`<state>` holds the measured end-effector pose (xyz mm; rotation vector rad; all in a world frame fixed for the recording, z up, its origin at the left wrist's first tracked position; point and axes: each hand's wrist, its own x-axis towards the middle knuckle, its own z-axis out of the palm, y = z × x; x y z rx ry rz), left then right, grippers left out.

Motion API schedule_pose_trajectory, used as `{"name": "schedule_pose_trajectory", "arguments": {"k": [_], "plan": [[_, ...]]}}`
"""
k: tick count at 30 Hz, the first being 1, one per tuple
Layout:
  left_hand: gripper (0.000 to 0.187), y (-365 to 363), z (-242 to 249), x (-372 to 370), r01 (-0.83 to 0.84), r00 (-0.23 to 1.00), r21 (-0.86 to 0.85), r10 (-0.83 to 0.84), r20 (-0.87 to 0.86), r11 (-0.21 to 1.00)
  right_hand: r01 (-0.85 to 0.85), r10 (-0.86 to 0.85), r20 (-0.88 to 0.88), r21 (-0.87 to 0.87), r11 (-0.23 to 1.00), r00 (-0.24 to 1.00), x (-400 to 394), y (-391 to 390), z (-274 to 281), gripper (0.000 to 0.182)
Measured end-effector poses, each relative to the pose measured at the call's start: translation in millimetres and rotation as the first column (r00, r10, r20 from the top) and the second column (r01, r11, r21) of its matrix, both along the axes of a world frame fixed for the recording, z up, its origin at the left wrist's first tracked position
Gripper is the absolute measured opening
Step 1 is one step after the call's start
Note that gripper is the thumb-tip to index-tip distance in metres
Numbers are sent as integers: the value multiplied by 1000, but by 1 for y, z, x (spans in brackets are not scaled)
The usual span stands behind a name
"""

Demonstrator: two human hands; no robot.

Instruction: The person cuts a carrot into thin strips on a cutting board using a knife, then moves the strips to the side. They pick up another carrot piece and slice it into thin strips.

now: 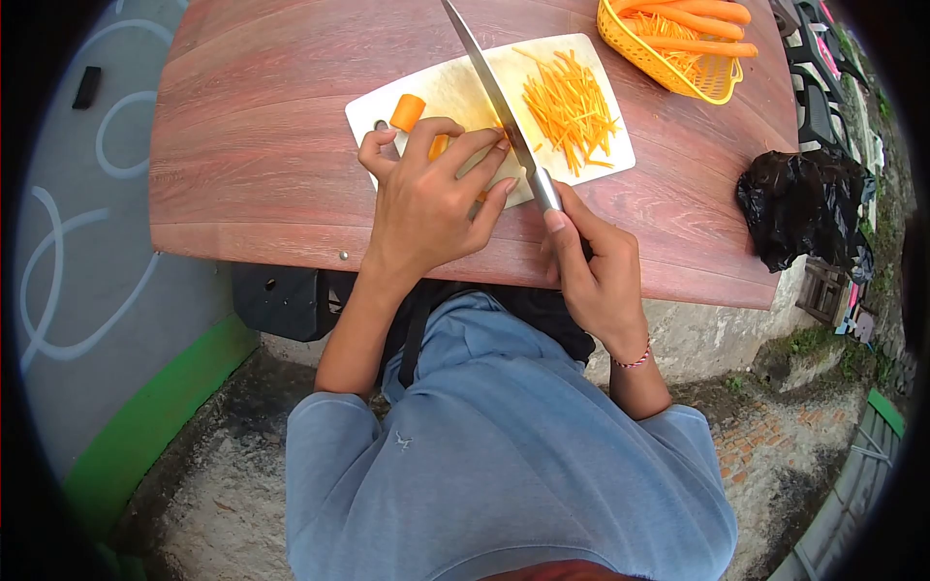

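My right hand [593,266] is closed round the handle of a long knife [504,107], whose blade lies across a white cutting board [605,107] and points away from me. My left hand [436,189] rests on the board just left of the blade, fingers bent and spread, with fingertips on orange carrot pieces that it partly hides. A short carrot chunk [408,112] sits beyond the left hand, near the board's hole. To the right of the blade lies a loose pile of thin carrot strips [570,108].
A yellow basket [668,82] with whole carrots [702,27] and shreds stands at the back right of the wooden table [252,126]. A black plastic bag [804,205] hangs at the right edge. A dark bag [281,302] is below the table's front left.
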<state>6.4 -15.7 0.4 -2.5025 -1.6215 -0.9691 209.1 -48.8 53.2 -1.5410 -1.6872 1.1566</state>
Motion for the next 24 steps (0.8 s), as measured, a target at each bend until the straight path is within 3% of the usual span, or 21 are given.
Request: {"name": "schedule_pose_trajectory", "arguments": {"k": [9,19,24], "plan": [[29,0,1,0,7,1000,-11,-7,1,1000,-68,53,147,102,992,988,-2,6,6,31],[29,-1,1,1,-1,1000,6,1,-4,1000,-93,81,138,84,992,987,-6,36,3,29],[28,-1,0,0,2,1000,23,-2,-2,1000,16,-29,103,117,993,994,9,30,-4,33]]}}
